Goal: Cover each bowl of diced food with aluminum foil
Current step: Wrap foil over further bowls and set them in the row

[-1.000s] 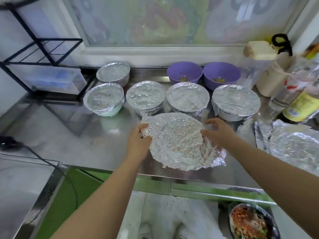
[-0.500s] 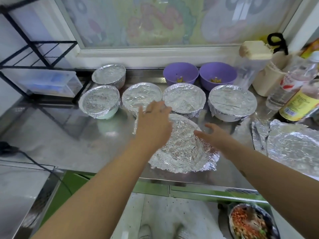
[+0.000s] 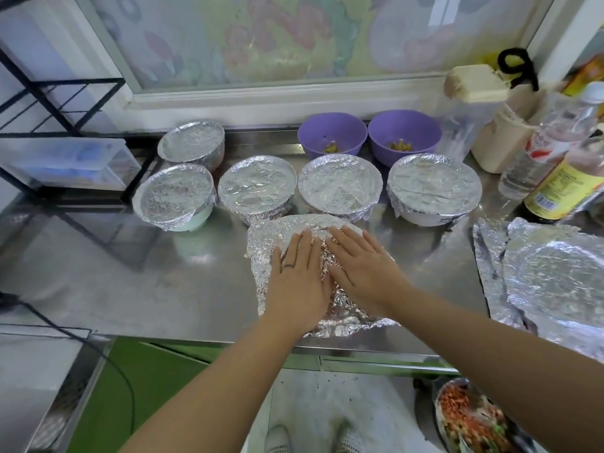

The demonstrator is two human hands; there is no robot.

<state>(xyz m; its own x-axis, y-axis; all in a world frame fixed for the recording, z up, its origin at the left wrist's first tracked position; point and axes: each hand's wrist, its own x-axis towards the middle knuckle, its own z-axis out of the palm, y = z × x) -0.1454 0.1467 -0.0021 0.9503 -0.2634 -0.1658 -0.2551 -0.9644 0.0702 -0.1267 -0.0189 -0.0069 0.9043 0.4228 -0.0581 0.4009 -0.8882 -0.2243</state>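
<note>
Crinkled shiny foil sheet, brushed steel counter, glossy purple plastic bowls

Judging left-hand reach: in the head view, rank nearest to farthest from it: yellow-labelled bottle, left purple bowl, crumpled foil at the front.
1. The crumpled foil, front centre, directly under the left hand, touching it.
2. The left purple bowl, back centre.
3. The yellow-labelled bottle, far right.

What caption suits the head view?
Left hand and right hand press foil sheet on counter; five covered bowls and two open purple bowls behind.
</note>
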